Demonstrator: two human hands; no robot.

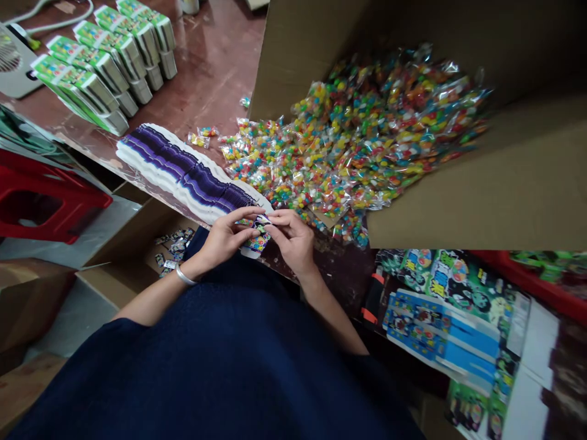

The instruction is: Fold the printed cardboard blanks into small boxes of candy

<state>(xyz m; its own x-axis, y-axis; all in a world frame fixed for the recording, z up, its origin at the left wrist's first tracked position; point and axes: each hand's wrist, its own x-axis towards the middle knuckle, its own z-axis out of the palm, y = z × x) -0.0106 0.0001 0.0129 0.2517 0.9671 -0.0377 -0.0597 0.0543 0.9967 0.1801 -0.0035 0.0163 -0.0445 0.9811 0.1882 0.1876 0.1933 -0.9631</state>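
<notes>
A small printed card (257, 238) is held between both hands, just above the lap and at the near edge of the table (215, 61). The left hand (225, 237) is pinched on the card's left end, thumb and fingertips closed on it. The right hand (293, 239) is closed on its right end in the same way. The card's long axis appears to run from one hand to the other, roughly level. Both hands are equally near, each being in contact.

Just beyond the left hand, a fanned stack of purple-and-white cards (183, 174) is laid out, its near end almost touching the fingertips. Beyond and to the right of the right hand, a heap of candy sachets (348, 146) is spread over the table; it spills from a cardboard box (527, 183) tipped on its side, with many sachets inside.

Below and to the left of the left hand, an open carton (137, 244) is placed under the table edge; a few small packs (174, 249) are seen in it. Well beyond the left hand, rows of green-and-white boxes (101, 61) are stacked.
</notes>
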